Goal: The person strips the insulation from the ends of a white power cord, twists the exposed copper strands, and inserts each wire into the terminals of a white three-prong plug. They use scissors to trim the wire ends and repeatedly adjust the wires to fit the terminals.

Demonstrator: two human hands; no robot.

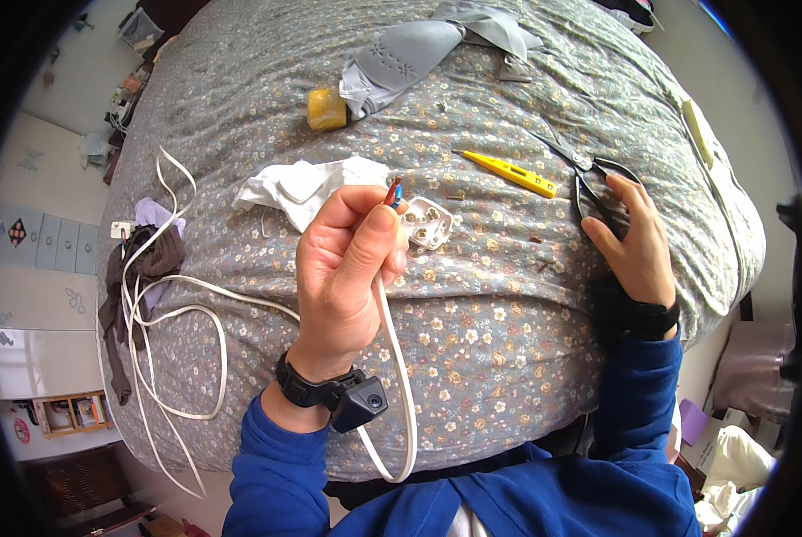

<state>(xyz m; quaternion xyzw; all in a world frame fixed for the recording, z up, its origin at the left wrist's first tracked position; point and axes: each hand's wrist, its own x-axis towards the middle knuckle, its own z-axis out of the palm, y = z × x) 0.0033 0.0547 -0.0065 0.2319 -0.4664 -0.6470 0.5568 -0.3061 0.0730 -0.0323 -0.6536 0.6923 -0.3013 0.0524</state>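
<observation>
My left hand (352,259) is closed, thumb against fingers, around the end of a white cable (399,385). Red and blue wires (394,195) stick out above the fingertips. Just beyond those fingers lies an opened white plug part (429,224) with metal terminals, partly hidden by the hand. On the right, my right hand (633,242) has its thumb and fingers around the black handles of a pair of pliers (583,161), whose jaws point away to the upper left. A yellow tester screwdriver (513,174) lies beside the pliers.
Flowered bedding (499,358) spreads under everything. A white cloth (307,188) lies behind my left hand. Farther off are a yellow block (326,109) and a grey cloth item (401,58). Loops of cable, dark clothing (155,255) and a white socket (122,230) are at the left.
</observation>
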